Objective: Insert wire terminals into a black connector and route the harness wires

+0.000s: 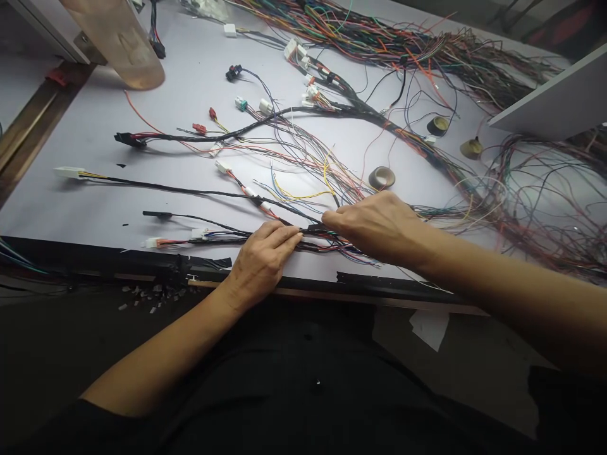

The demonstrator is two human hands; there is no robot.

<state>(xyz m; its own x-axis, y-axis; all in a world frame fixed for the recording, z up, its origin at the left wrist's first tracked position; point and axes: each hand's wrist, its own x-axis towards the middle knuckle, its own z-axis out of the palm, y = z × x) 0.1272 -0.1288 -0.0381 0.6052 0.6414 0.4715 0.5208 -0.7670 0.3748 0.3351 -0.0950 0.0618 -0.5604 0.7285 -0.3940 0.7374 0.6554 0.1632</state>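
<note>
A wire harness (227, 194) with black-wrapped branches lies along the front of the table. My left hand (263, 256) presses its closed fingers onto the joined branches. My right hand (379, 224) is close by on the right, thumb and fingers pinched at the same bundle. Between the two hands shows a short strip of what looks like black tape (315, 227), and its right end runs under my right fingertips. White connectors (69, 172) end some branches on the left. Loose coloured wires fan out beyond my right hand, which hides part of them.
Another harness with a black connector (130, 139) lies farther back. Tape rolls (382, 177) sit to the right. A thick pile of wires (379, 44) covers the back edge. A cloudy plastic container (137, 69) stands back left, and a white panel (554, 95) juts in at right.
</note>
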